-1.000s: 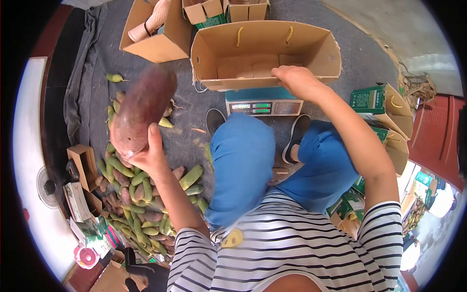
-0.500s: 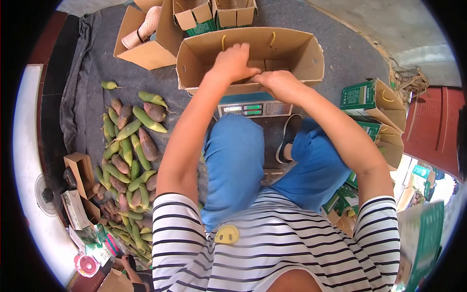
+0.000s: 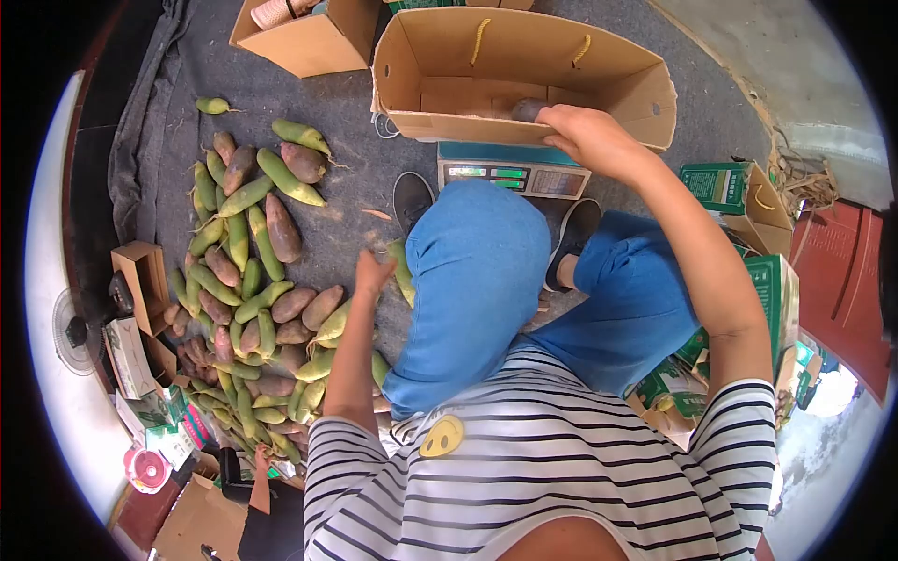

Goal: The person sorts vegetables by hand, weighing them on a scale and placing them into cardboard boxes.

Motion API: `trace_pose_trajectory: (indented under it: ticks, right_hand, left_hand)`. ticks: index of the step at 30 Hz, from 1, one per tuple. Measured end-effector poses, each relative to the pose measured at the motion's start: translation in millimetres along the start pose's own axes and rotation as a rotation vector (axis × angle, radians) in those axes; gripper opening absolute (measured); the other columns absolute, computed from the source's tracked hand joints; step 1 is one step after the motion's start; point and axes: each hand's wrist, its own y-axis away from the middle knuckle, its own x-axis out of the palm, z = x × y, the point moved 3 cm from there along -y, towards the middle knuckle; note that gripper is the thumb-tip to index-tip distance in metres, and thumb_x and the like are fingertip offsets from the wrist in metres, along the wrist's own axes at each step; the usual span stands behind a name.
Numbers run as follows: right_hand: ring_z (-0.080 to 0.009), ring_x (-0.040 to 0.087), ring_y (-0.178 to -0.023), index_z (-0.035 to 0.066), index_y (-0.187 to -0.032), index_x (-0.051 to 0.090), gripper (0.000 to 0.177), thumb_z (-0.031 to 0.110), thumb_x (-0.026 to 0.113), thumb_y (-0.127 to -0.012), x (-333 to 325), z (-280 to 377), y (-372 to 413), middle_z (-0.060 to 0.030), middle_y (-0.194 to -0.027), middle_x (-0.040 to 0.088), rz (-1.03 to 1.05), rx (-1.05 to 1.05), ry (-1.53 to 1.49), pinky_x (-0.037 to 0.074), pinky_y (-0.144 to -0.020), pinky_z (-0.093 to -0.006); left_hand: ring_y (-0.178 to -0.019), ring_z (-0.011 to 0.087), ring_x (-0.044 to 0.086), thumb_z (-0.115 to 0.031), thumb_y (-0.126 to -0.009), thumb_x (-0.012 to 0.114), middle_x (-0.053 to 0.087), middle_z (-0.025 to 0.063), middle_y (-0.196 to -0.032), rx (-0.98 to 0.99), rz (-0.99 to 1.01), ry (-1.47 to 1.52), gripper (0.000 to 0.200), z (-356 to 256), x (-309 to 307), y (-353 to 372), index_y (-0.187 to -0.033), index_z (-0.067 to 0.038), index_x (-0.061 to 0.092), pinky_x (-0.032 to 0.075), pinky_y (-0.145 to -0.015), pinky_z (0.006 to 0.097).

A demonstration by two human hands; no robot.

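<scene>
A long cardboard box (image 3: 449,56) with yellow cord handles stands on a digital scale (image 3: 510,175). My right hand (image 3: 589,136) reaches over the box's near wall, its fingers closed on the end of a dark purple radish (image 3: 530,110) inside. The rest of that radish is hidden by the wall. My left hand (image 3: 374,271) is low beside my left knee, thumb and fingers apart, close to a green radish (image 3: 402,273) that my leg partly covers. Left of this hand lies a big heap of green and purple radishes (image 3: 267,332).
Another open carton (image 3: 323,42) stands at the upper left. Green printed boxes (image 3: 725,192) line the right side. A fan (image 3: 70,329) and small cartons (image 3: 140,290) are at the far left. Part of another person (image 3: 262,481) shows at the lower left.
My left hand has left the box and dropped to the radishes by my knee. My right hand stays at the box, where a purple radish now shows. The view has shifted.
</scene>
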Motion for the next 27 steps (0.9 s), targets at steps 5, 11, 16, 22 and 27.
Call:
trace_pose_trajectory:
  ticks: [5,11,16,22,27]
  right_hand:
    - [-0.0349,0.058,-0.095,0.006,-0.104,0.052,0.019,0.012,0.058,-0.087,-2,2,-1,-0.0138,-0.097,0.059,0.018,0.027,-0.007,0.048,-0.078,-0.0450]
    - [-0.0359,0.059,-0.092,0.005,-0.103,0.052,0.019,0.013,0.058,-0.087,-1,4,1,-0.0152,-0.095,0.060,-0.025,0.001,0.006,0.048,-0.076,-0.0461]
    - [-0.0345,0.060,-0.093,0.005,-0.100,0.054,0.016,0.012,0.058,-0.086,-3,7,2,-0.0145,-0.094,0.060,-0.021,0.026,0.016,0.048,-0.076,-0.0452]
    - [-0.0336,0.060,-0.095,0.005,-0.099,0.055,0.015,0.011,0.057,-0.086,-2,8,3,-0.0148,-0.094,0.061,-0.014,0.055,0.017,0.049,-0.078,-0.0441]
    - [-0.0329,0.061,-0.098,0.006,-0.102,0.057,0.016,0.011,0.055,-0.086,-1,10,4,-0.0150,-0.096,0.062,-0.008,0.057,0.055,0.049,-0.080,-0.0434]
  left_hand:
    - [-0.100,0.0354,0.062,-0.034,-0.059,0.084,0.061,0.0270,-0.108,-0.166,0.219,0.048,0.075,88,106,-7,-0.109,0.012,0.052,0.050,-0.084,0.0390]
    - [-0.099,0.0344,0.063,-0.037,-0.058,0.084,0.062,0.0259,-0.107,-0.289,0.064,-0.046,0.075,56,104,8,-0.107,0.011,0.053,0.050,-0.083,0.0395]
    - [-0.100,0.0305,0.061,-0.036,-0.061,0.084,0.061,0.0223,-0.109,-0.109,-0.036,0.246,0.077,66,92,19,-0.114,0.007,0.049,0.048,-0.085,0.0383]
    - [-0.101,0.0235,0.056,-0.015,-0.071,0.081,0.057,0.0155,-0.115,0.183,-0.399,0.589,0.066,-109,-74,58,-0.122,0.006,0.045,0.047,-0.088,0.0352]
    - [-0.103,0.0268,0.061,-0.002,-0.076,0.076,0.057,0.0206,-0.121,0.910,-0.896,0.750,0.055,-281,-204,114,-0.121,0.008,0.048,0.051,-0.092,0.0415]
